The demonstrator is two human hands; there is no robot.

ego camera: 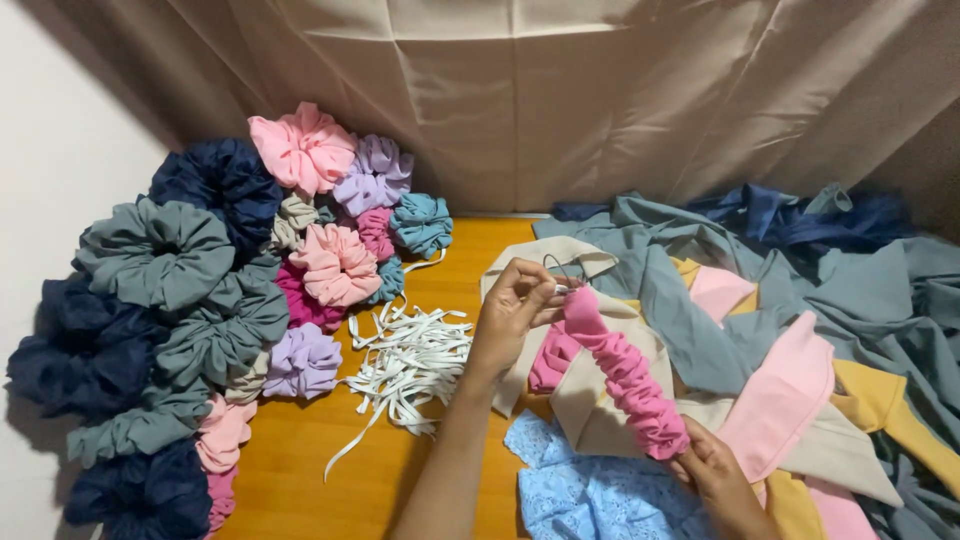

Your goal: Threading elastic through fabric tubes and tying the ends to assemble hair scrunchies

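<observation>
Both hands gripped a gathered, ruched pink fabric tube [625, 375], left hand [510, 310] pinching its top end, right hand [715, 475] its bottom, apparently mid-threading.

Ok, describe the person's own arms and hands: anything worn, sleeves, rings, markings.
Both are bare. The left hand and its forearm show no sleeve, watch or bracelet up to the frame's edge. The right hand is likewise uncovered, with no glove. No ring or marking shows on either; the fingernails look short and unpainted.
</observation>
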